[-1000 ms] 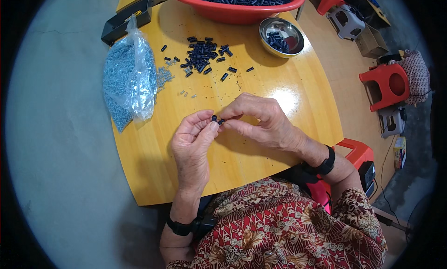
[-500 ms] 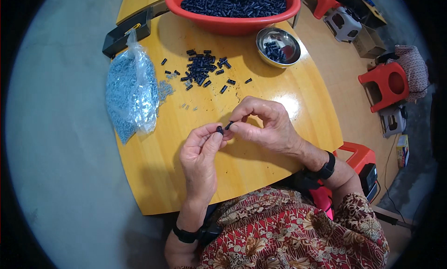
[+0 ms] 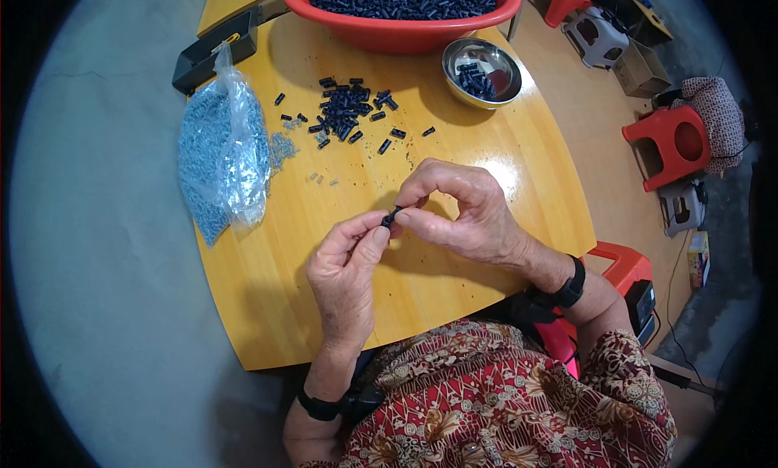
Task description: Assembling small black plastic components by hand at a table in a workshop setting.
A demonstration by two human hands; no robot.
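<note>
- Both hands meet over the middle of the yellow table point(image 3: 454, 144), pinching one small black part point(image 3: 391, 217) between them.
- Left hand point(image 3: 344, 277) has thumb and forefinger closed on the part's lower end.
- Right hand point(image 3: 462, 213) is curled over, fingertips gripping the upper end, so the part sits just above the tabletop, not lying on it.
- A loose pile point(image 3: 348, 115) of the same black parts sits further up the table, well apart from the hands.
- Clear bag point(image 3: 223, 156) of tiny blue bits lies to the left, a few spilled beside it.
- Red basin point(image 3: 389, 34) full of black parts at the far edge, with a steel bowl point(image 3: 502, 59) holding a few more just to its right.
</note>
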